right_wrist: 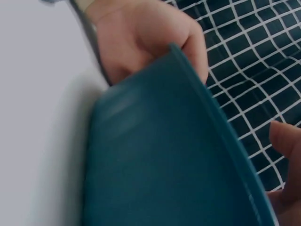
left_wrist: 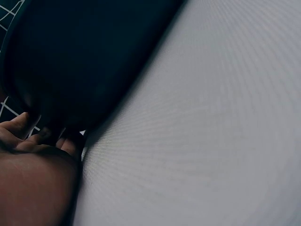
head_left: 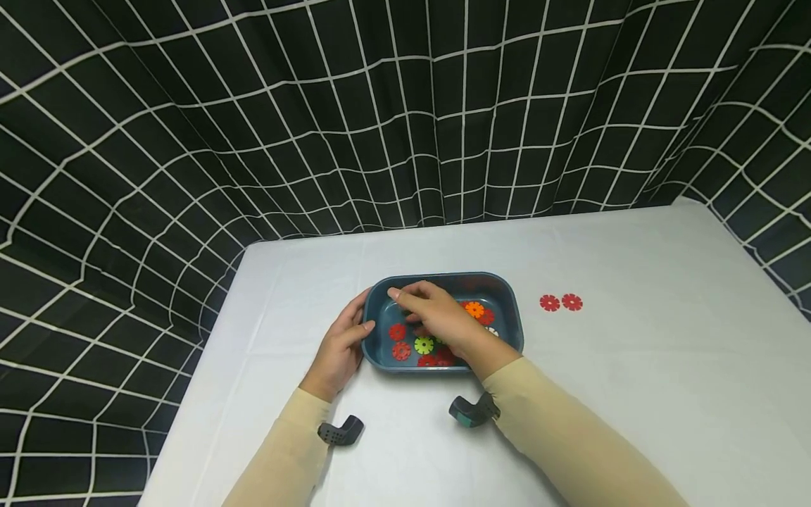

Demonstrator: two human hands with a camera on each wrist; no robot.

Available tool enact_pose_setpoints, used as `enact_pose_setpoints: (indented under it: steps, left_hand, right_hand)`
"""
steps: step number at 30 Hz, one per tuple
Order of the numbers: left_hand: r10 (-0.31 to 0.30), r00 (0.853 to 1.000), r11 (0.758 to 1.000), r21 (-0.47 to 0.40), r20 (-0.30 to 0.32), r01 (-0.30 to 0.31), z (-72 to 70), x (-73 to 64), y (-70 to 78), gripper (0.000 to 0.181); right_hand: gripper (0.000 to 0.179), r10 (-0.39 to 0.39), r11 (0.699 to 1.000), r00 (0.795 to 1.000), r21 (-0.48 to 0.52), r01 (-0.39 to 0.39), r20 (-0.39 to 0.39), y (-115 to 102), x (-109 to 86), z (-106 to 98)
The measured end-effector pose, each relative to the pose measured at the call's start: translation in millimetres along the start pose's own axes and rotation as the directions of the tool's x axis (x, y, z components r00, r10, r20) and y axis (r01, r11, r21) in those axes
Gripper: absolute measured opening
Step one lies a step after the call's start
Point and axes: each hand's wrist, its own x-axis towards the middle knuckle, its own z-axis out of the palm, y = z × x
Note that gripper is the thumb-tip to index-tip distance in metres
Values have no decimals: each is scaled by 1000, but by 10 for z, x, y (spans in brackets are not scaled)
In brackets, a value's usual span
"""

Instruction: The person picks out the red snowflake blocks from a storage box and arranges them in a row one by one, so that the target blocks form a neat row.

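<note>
A dark blue plastic tub (head_left: 380, 366) stands on the table with several notched snowflake discs inside. My left hand (head_left: 342, 348) holds the tub's left end, thumb over the rim and fingers along the outer wall. Over the discs, inside the tub, is my right hand (head_left: 440, 317), its thumb and index finger pointing to the left end. Its other fingers are largely hidden, and I cannot tell whether it holds a disc. Near it lie a yellow-green disc (head_left: 424, 344), an orange disc (head_left: 474, 310) and a red disc (head_left: 401, 351). The tub's outer wall (right_wrist: 141, 141) fills much of the right wrist view.
Two red discs, a left one (head_left: 549, 303) and a right one (head_left: 572, 302), lie side by side on the white tabletop (head_left: 646, 338), right of the tub. A black curtain (head_left: 380, 113) with a white grid hangs behind the table and at both sides.
</note>
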Motion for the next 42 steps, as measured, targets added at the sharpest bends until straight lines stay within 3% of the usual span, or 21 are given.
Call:
enact_pose_setpoints:
  steps: [6,14,21,27,30,39,42]
  left_hand:
    - [10,1000,1000,-3,19,-10,-19,1,12,62]
    - [4,1000,1000,-30,16,-3,-36,6,-15,61]
    - [5,999,1000,-29,31,-5,-42,-4,-12,62]
    - [8,999,999,-34,37,-7,-29,-3,1,62]
    - [16,999,999,-42,38,-14,-24,-1,4,62]
    - [23,999,999,-37,44,-22,-32,-6,4,63]
    - [24,999,999,-42,39,-23,-21,-7,5,63]
  right_hand:
    - [70,42,996,998,-84,-38,46,20,2,27]
    - [53,-18,977,991,-208,45,131,88,31,113]
    - [54,-62,917,991,-387,102,115,81,44,240]
    - [49,-78,838,988,-529,138,134,66,91,355]
    - [46,-67,812,990,-569,128,126,54,115,390]
    - [27,-58,808,981,-568,156,187,66,119,386]
    - [24,-75,830,973,-527,182,218,74,109,357]
